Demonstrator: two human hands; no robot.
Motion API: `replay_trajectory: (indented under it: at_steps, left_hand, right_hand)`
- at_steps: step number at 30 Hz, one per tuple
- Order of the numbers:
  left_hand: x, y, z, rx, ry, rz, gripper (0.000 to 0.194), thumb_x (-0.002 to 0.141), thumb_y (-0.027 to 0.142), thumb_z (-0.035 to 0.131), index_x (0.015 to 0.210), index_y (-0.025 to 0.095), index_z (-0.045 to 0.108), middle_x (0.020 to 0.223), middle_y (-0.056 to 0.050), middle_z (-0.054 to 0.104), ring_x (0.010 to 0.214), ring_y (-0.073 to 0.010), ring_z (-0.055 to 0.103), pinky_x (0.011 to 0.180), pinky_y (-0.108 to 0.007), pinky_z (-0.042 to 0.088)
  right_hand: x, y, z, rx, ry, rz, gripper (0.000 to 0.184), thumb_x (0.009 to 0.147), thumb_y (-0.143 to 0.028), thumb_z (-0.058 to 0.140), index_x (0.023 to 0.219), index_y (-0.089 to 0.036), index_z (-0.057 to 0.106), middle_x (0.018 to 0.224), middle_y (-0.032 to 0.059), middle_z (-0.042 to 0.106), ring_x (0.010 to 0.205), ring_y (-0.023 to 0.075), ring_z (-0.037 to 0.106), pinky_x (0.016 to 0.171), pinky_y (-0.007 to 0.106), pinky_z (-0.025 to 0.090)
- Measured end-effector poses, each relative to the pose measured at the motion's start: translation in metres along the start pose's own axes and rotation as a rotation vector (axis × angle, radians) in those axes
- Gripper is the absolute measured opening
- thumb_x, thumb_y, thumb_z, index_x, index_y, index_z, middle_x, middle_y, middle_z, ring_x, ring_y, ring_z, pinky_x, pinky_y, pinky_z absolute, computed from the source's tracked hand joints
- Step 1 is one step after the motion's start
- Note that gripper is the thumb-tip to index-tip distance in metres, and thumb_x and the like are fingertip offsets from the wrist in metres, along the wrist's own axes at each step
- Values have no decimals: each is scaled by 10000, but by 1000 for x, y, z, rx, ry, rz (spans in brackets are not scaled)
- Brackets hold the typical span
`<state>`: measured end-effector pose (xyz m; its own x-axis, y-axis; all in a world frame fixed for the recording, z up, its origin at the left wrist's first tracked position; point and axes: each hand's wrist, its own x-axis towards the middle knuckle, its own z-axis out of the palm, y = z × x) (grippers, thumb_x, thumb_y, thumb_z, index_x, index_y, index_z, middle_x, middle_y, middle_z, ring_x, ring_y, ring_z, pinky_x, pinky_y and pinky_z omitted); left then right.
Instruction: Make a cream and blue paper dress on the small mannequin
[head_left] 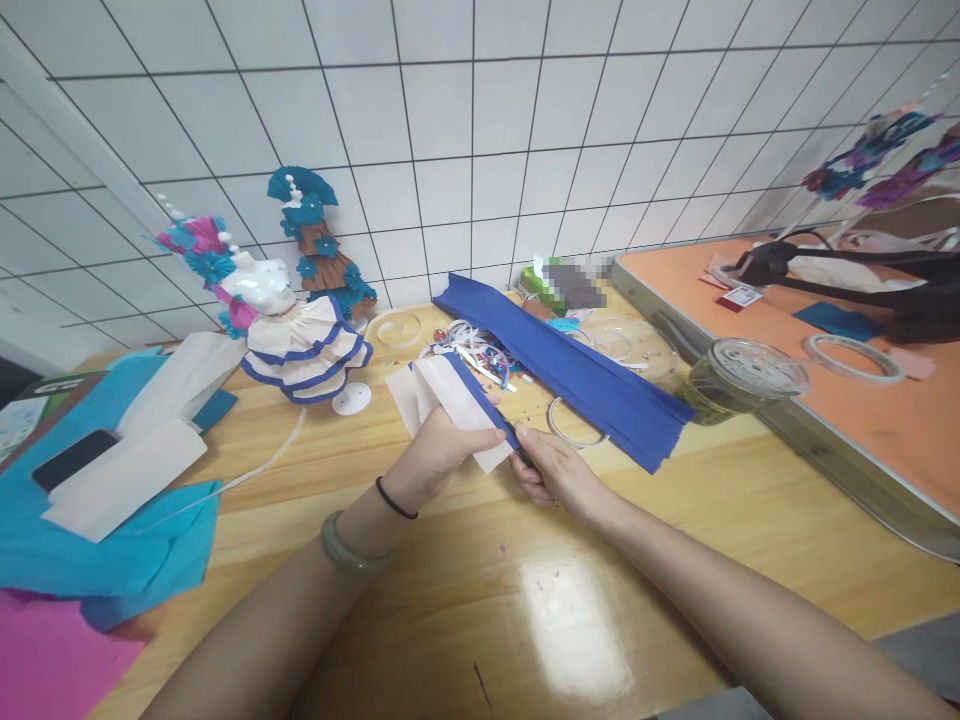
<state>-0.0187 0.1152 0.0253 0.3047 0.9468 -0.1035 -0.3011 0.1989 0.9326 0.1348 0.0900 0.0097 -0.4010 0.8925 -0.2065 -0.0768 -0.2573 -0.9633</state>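
Observation:
My left hand [435, 455] is closed on a folded cream-white crepe paper strip [456, 395] with a blue edge, thumb on top. Against the strip's right end, my right hand [555, 465] is closed around slim dark scissors [517, 440], mostly hidden by the fingers. The two hands are close together above the wooden table. Just beyond them lies a heap of paper scraps and small shiny bits [491, 360]. A long blue crepe paper piece [562, 370] stretches diagonally behind my right hand, beside a roll of tape [576, 425].
A white figurine in a ruffled cream-and-blue paper skirt [307, 345] stands left, near a blue-and-brown paper decoration [319, 240]. Turquoise paper [150, 540] and a phone [75, 460] lie further left. Right are a lidded jar [742, 380] and a raised orange board [847, 420].

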Motion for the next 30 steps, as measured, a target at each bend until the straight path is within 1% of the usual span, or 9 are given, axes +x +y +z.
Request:
replay_trajectory:
  at_steps: [5, 9, 13, 16, 20, 25, 30]
  left_hand:
    - [1, 2, -2, 0, 3, -27, 362, 579, 139, 760, 910, 172, 620, 891, -27, 667, 841, -185, 611, 806, -341, 461]
    - [1, 5, -4, -29, 6, -66, 337, 629, 185, 737, 941, 155, 613, 914, -53, 660, 842, -196, 611, 781, -353, 476]
    - [3, 6, -5, -50, 70, -89, 300, 648, 202, 722, 922, 148, 611, 883, -52, 662, 795, -188, 616, 725, -334, 489]
    - [3, 6, -5, -51, 98, -97, 319, 641, 194, 722, 935, 160, 607, 864, -40, 666, 788, -188, 621, 712, -325, 491]
    - [3, 6, -6, -38, 84, -84, 314, 648, 183, 712, 940, 150, 604, 863, -42, 664, 785, -188, 619, 715, -330, 493]
    - [3, 7, -7, -36, 52, -72, 301, 657, 164, 698, 944, 149, 607, 899, -49, 662, 817, -187, 613, 741, -328, 490]
    - [4, 7, -8, -19, 47, -62, 301, 656, 166, 697, 942, 150, 604, 867, -39, 660, 817, -192, 614, 755, -339, 487]
  right_hand:
    - [-1, -1, -1, -41, 6, -26, 490, 839, -589, 400, 551, -195, 363, 450, -84, 276, 349, 55, 266, 347, 198, 220]
    - [-1, -2, 0, -61, 11, -28, 485, 834, -592, 407, 555, -199, 357, 446, -85, 275, 348, 57, 264, 347, 201, 219]
    - [0, -2, 1, -60, 23, -30, 466, 831, -591, 413, 581, -201, 366, 454, -87, 288, 351, 58, 264, 345, 198, 226]
    - [1, -3, 2, -87, 24, -42, 474, 829, -597, 409, 575, -199, 365, 452, -86, 290, 356, 58, 272, 351, 198, 233]
    - [1, -1, 1, -74, 20, -38, 478, 826, -600, 413, 571, -198, 365, 440, -90, 284, 350, 56, 265, 351, 195, 226]
    - [0, 1, -1, -46, 10, 0, 508, 847, -581, 381, 518, -196, 339, 423, -83, 279, 328, 53, 271, 341, 195, 202]
    - [1, -1, -3, -10, -22, 48, 529, 849, -583, 360, 490, -194, 344, 407, -78, 279, 316, 55, 276, 330, 192, 194]
